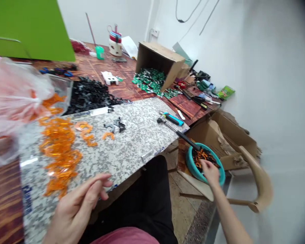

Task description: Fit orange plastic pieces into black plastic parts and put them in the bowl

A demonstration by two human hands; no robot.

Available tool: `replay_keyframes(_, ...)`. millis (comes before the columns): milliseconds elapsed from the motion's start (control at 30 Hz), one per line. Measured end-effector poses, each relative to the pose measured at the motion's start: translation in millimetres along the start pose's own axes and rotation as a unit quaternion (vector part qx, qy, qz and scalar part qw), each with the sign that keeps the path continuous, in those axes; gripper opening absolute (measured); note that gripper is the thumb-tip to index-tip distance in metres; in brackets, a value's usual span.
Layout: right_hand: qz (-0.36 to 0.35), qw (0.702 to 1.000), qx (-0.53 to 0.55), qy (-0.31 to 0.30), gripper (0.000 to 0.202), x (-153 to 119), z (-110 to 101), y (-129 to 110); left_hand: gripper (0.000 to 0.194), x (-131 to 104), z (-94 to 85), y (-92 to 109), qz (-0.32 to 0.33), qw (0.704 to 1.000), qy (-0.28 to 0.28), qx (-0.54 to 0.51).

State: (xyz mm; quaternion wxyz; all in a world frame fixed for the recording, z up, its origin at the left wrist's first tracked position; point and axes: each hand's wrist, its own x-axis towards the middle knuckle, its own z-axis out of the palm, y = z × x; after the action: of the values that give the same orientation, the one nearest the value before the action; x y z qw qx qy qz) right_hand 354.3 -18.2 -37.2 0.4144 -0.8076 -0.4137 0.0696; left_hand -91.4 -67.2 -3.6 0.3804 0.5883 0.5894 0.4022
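My left hand (80, 201) is over the front edge of the speckled grey-white board (132, 132). Its fingers are loosely bent and apart, with nothing visible in them. A heap of translucent orange plastic clips (59, 149) lies just beyond it. Off to the right, my right hand (210, 172) reaches over a turquoise basin (190, 162) with its fingertips pinched together. Whatever may be between them is hidden. Mixed orange and black small parts (205, 156) fill the basin. Midway on the board are several black clips (120, 125) and a single orange clip (108, 135).
A hammer (179, 131) lies across the board's right edge toward the basin, beside a turquoise-handled cutter (174, 119). Black parts (91, 95) are piled behind the board. A cardboard box (165, 52) spills green circuit boards (151, 81). A plastic bag (15, 91) bulges at left.
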Motion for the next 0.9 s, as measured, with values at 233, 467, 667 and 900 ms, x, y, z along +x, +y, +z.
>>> replay_keyframes(233,-0.004,0.984,0.013,0.179,0.048,49.1,-19.1,-4.3,0.029,-2.6,6.9,5.3,-0.023,0.997,0.01,-0.071)
replay_keyframes(467,-0.319,0.932,0.128,-0.114,0.023,-25.2,73.6,-162.7,0.024,-2.1,7.4,9.8,0.008,0.997,0.01,-0.073)
replay_keyframes(667,-0.392,0.862,0.036,-0.32,0.016,-80.3,147.7,-245.3,0.024,-3.0,7.7,12.2,0.024,0.998,0.009,-0.065)
replay_keyframes(900,-0.34,0.881,-0.023,-0.33,0.017,-62.2,183.1,-252.5,0.024,0.5,8.0,10.2,0.043,0.997,0.004,-0.066)
